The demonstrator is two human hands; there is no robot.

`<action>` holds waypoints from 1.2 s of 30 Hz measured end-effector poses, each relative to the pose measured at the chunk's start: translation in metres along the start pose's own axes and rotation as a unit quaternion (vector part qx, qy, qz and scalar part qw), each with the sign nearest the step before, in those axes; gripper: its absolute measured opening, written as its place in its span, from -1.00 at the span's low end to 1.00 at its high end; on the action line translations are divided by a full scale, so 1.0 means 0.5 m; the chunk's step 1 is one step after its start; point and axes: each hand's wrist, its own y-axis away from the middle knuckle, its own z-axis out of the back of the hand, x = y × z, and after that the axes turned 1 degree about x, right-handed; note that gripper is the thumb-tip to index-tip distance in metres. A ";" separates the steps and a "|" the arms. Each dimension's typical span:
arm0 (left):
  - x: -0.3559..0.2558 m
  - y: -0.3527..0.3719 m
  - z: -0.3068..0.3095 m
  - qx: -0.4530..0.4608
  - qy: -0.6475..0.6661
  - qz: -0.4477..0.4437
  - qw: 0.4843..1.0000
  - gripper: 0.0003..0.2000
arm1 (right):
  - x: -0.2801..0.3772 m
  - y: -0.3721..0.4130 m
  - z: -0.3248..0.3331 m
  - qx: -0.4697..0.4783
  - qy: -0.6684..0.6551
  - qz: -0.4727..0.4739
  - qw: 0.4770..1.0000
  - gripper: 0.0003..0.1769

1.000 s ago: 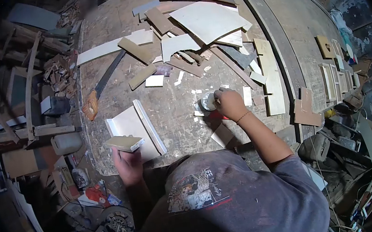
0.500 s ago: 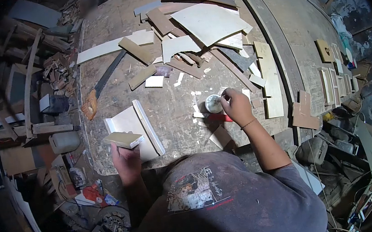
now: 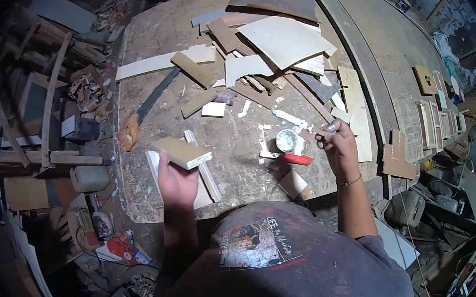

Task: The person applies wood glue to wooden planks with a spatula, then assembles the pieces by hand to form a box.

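My left hand [image 3: 176, 181] grips a short wooden block [image 3: 179, 152] with white paste along its near end. Below it on the table lies a pale panel [image 3: 202, 197] with a white-edged strip [image 3: 204, 166] along its side. My right hand [image 3: 341, 148] is closed at the fingertips around what looks like a small flat brown strip [image 3: 310, 135], partly hidden by the fingers. Left of that hand stands a round tub of white paste [image 3: 286, 140], apart from the fingers. A red-handled tool [image 3: 295, 159] lies just below the tub.
A handsaw [image 3: 129, 132] lies at the left of the worktable [image 3: 241, 174]. Wood offcuts [image 3: 281, 39] are heaped at the back, with white scraps [image 3: 290, 118] near the tub. Small wooden frames [image 3: 426, 124] stand at the far right. Clutter surrounds the table.
My right hand has moved away from the tub to the right. The left hand has risen a little with the block, which is turned differently. The whole view has shifted slightly.
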 end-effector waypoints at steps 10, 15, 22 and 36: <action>-0.057 0.021 -0.092 0.109 0.098 0.028 0.989 -0.55 | -0.050 0.135 -0.194 0.176 -0.149 -0.046 0.972 -0.89; -0.106 0.065 -0.077 0.067 0.037 0.037 0.996 -0.55 | -0.060 0.190 -0.288 0.174 -0.118 0.040 0.977 -0.90; -0.187 0.097 -0.019 0.083 0.032 -0.007 0.996 -0.60 | -0.095 0.218 -0.379 0.207 -0.034 0.067 0.975 -0.90; -0.281 0.090 0.029 0.087 0.094 0.015 0.992 -0.66 | -0.146 0.249 -0.481 0.209 0.099 0.206 0.951 -0.92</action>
